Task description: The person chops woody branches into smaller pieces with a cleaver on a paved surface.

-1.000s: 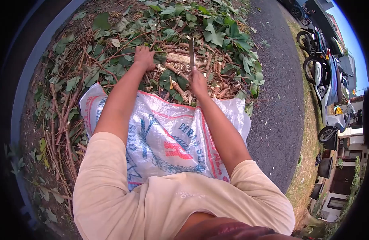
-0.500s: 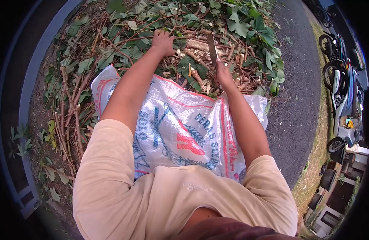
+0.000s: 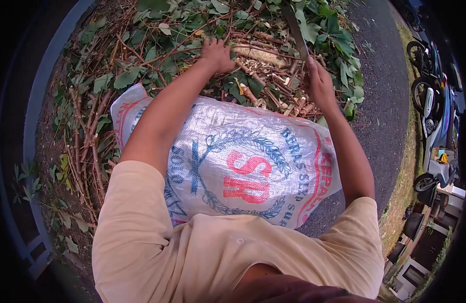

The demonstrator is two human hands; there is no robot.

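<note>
My right hand point(image 3: 321, 83) is closed round the handle of a machete point(image 3: 296, 34), its long blade pointing up and away over green leaves. My left hand point(image 3: 218, 55) is at the far side of the sack, fingers curled over a thin branch point(image 3: 187, 50); the fingertips are partly hidden. Between the hands lies a pale wooden block point(image 3: 261, 56), with chopped stem pieces point(image 3: 249, 95) and wood chips around it. A white woven sack point(image 3: 293, 151) with red and blue print spreads across my lap, below both forearms.
Leafy cut branches point(image 3: 127, 78) heap up ahead and to the left, with long bare stems point(image 3: 89, 136) beside the sack. Asphalt point(image 3: 377, 96) runs along the right, then a grass strip and parked motorcycles point(image 3: 429, 111). A blue-grey edge point(image 3: 38, 96) borders the left.
My right hand has moved right and lifted the machete away from the wooden block. My left hand has shifted slightly right. The sack's printed face now lies flatter and more spread.
</note>
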